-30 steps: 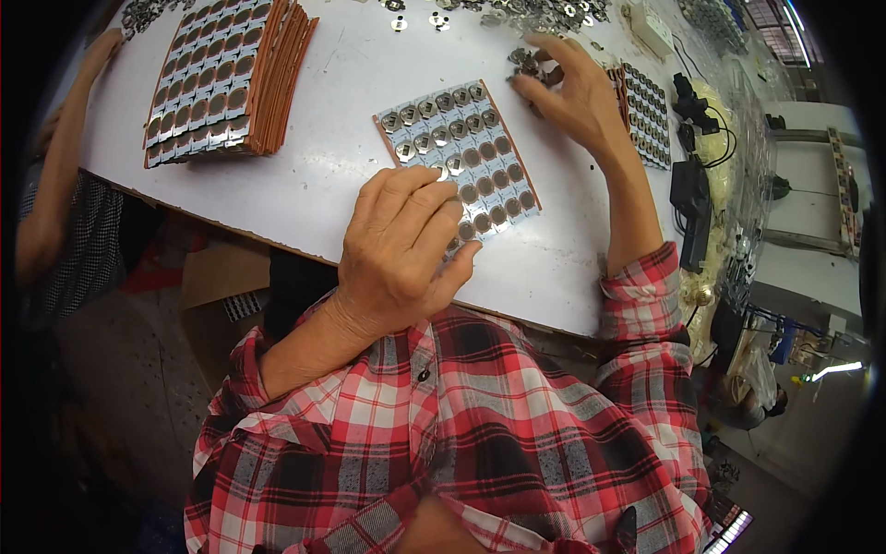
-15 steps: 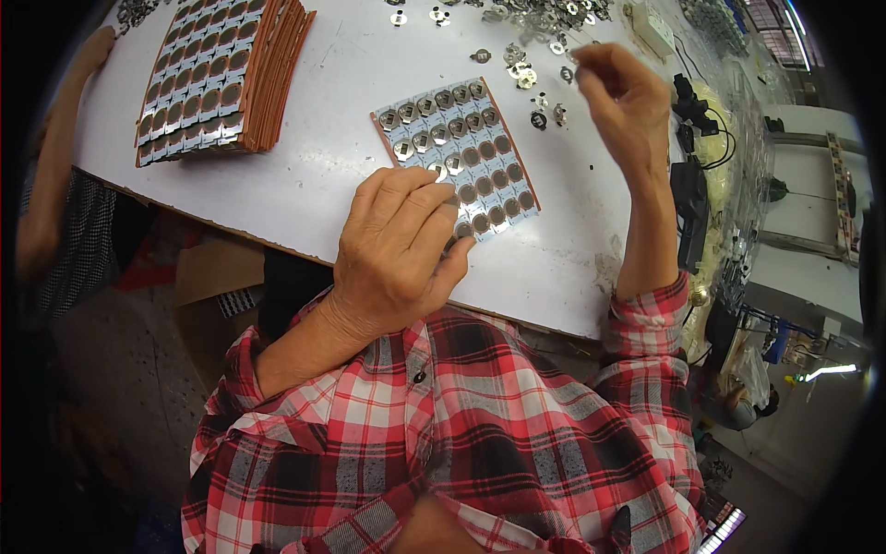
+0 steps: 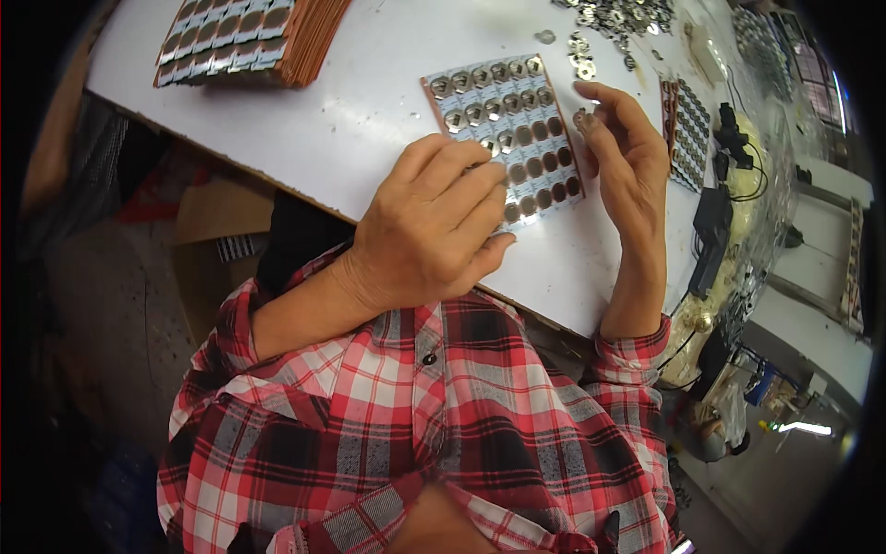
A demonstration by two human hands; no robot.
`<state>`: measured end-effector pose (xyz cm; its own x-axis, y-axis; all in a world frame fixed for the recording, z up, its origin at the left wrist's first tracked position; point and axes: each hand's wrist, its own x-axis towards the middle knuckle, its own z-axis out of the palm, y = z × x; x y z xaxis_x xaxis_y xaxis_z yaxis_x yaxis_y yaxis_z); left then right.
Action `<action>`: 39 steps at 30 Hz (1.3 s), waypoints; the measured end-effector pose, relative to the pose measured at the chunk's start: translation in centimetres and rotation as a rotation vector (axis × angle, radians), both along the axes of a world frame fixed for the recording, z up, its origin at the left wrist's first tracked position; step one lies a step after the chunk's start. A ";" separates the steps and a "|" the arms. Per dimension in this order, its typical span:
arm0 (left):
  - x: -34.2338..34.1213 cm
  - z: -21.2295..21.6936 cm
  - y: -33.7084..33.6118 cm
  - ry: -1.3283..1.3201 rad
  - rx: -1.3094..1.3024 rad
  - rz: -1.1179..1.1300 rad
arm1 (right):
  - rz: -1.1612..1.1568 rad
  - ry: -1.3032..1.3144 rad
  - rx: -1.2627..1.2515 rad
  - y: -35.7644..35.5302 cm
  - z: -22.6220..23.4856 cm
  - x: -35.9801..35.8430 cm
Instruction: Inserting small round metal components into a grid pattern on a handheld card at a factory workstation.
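Observation:
A circuit board panel (image 3: 530,133) with rows of round pads lies on the white table. Round metal pieces (image 3: 494,107) sit on its far rows, and the near right pads are bare and dark. My left hand (image 3: 434,217) is bent over the panel's near left part, fingers close together and thumb at the near edge, holding it down; the fingertips are partly hidden. Just right of the panel, my right hand (image 3: 635,152) pinches a small round metal piece (image 3: 583,120) between thumb and fingers, raised off the table.
At the far left stands a tall stack of similar panels (image 3: 240,37). Loose metal pieces (image 3: 623,18) are heaped at the back. Another panel (image 3: 688,134) lies to the right, near black plugs and cables (image 3: 712,226). A person's arm (image 3: 60,138) shows at the left edge.
My right hand has come back from the loose pieces toward the panel and turned inward, with a metal piece in its fingers. The view has shifted; my left hand stays on the panel.

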<state>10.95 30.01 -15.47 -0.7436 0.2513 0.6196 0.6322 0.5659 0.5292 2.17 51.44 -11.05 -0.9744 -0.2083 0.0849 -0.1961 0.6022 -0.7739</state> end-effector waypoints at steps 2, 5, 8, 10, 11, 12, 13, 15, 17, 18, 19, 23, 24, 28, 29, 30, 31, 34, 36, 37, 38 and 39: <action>0.0 0.1 0.0 0.001 -0.023 -0.037 | 0.049 -0.308 -0.312 -1.5 0.5 0.8; 0.1 0.0 -0.1 -0.008 -0.054 -0.032 | 0.075 -0.285 -0.251 -2.5 0.0 1.5; 0.2 0.0 0.0 -0.011 -0.059 -0.030 | 0.082 -0.236 -0.184 -2.3 -0.4 1.5; 0.2 0.0 0.0 -0.015 -0.061 -0.023 | 0.061 -0.220 -0.134 -2.2 -0.3 1.4; 0.2 0.0 0.0 -0.016 -0.058 -0.023 | 0.062 -0.223 -0.131 -2.1 -0.3 1.4; 0.2 0.0 0.0 -0.016 -0.055 -0.023 | 0.073 -0.218 -0.149 -2.0 -0.4 1.4; 0.2 0.0 0.0 -0.018 -0.054 -0.023 | 0.082 -0.212 -0.168 -2.0 -0.6 1.4; 0.2 0.0 0.0 -0.026 -0.062 -0.031 | 0.083 -0.219 -0.183 -2.0 -0.7 1.6; 0.2 -0.1 0.0 -0.029 -0.053 -0.024 | 0.085 -0.225 -0.198 -1.9 -0.7 1.5; 0.2 -0.2 0.0 -0.030 -0.044 -0.019 | 0.117 -0.229 -0.164 -1.6 -0.6 1.4; 0.2 -0.2 0.0 -0.031 -0.044 -0.021 | 0.147 -0.232 -0.132 -1.5 -0.5 1.3; 0.1 -0.3 -0.1 -0.014 -0.058 -0.014 | 0.157 -0.077 -0.151 -1.5 -0.9 1.1; 0.1 -0.3 -0.1 -0.013 -0.060 -0.012 | 0.170 -0.139 -0.148 -1.4 -0.6 1.1; 0.2 0.1 -0.3 -0.061 -0.038 -0.037 | 0.182 -0.143 -0.129 -1.6 -0.6 1.1; 0.2 0.0 -0.2 -0.063 -0.041 -0.035 | 0.179 -0.142 -0.128 -1.8 -0.4 1.2; 0.2 -0.1 -0.2 -0.064 -0.043 -0.032 | 0.100 -0.196 -0.135 -2.2 -0.1 1.5; 0.1 -0.1 -0.1 -0.062 -0.042 -0.033 | 0.023 -0.249 -0.142 -2.4 0.0 1.6; 0.1 0.0 0.1 -0.051 -0.034 -0.001 | 0.078 -0.162 -0.112 -2.1 -0.7 1.6; 0.1 0.0 0.2 -0.043 -0.086 -0.002 | 0.109 -0.131 -0.114 -1.8 -1.0 1.4; 0.1 0.0 0.2 -0.040 -0.085 -0.004 | 0.141 -0.104 -0.117 -1.7 -1.1 1.3; 0.1 0.1 0.2 -0.048 -0.086 -0.006 | 0.138 -0.100 -0.116 -1.6 -1.3 1.3; 0.1 0.1 0.2 -0.056 -0.087 -0.009 | 0.153 -0.099 -0.150 -1.7 -1.4 1.3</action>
<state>11.05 30.18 -15.33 -0.7740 0.3089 0.5527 0.6081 0.6057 0.5132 3.47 49.77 -12.41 -0.9377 -0.3460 0.0312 -0.1945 0.4482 -0.8725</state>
